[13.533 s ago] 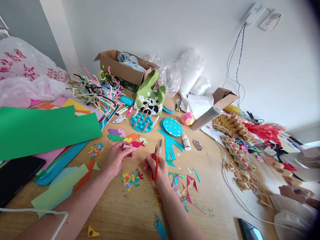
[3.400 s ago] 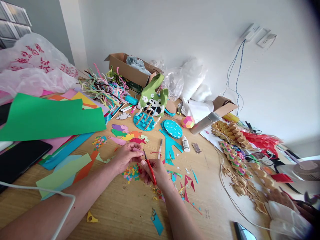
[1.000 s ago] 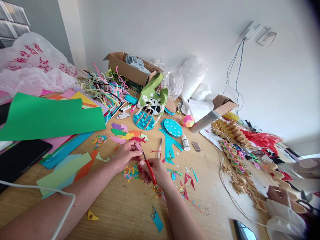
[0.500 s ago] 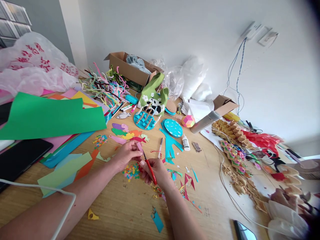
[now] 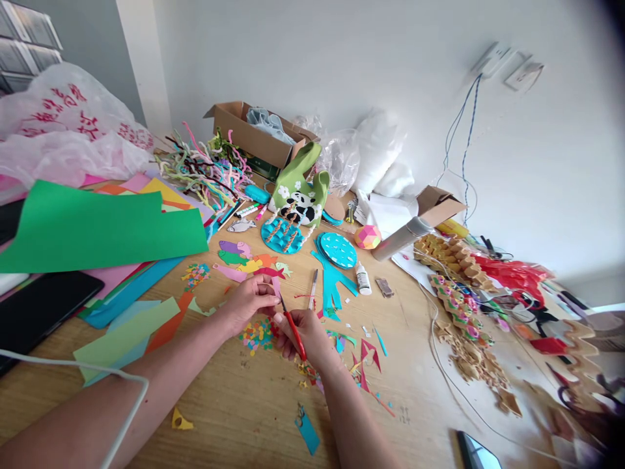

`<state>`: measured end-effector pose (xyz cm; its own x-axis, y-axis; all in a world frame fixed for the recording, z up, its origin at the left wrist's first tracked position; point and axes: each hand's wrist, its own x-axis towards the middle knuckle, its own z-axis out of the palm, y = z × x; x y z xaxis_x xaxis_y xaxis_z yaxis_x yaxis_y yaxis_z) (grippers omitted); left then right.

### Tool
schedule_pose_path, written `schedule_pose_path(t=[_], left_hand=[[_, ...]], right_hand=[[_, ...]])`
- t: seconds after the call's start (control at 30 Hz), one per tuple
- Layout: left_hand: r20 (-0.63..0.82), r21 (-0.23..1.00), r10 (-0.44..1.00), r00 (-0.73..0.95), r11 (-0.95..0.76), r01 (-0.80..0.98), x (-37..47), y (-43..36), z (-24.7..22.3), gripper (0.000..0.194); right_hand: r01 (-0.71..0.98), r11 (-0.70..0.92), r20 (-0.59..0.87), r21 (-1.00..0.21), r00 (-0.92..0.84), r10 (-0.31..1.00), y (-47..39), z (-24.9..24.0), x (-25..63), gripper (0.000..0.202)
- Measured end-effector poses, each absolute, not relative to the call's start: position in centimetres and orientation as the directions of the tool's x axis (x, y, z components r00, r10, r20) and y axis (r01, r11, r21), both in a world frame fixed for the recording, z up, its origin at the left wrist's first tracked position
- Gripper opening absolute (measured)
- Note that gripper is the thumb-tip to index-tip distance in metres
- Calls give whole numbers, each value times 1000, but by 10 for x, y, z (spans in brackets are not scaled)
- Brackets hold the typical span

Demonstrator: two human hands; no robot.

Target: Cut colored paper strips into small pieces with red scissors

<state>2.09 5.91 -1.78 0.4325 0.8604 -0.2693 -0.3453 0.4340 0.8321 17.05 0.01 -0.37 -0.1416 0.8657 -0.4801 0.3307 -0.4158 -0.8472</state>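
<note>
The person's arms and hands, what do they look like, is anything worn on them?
Both forearms are bare as far as the picture's lower edge: no sleeves show. The left hand and right hand wear no gloves, and no ring, watch or bracelet can be made out. A thin white cable loops across the left forearm.

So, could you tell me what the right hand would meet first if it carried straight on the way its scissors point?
Probably the small pink paper piece pinched in the left hand: the red scissors in the right hand point at it, tips about touching.
</note>
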Motion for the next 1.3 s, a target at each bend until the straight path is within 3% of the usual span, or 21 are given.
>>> schedule_pose_path(t=[1.3], left_hand=[[-292, 822, 843, 452, 463, -332, 19, 58, -12, 42]], right_hand=[[302, -409, -464, -861, -137, 875, 0, -7, 171, 50]])
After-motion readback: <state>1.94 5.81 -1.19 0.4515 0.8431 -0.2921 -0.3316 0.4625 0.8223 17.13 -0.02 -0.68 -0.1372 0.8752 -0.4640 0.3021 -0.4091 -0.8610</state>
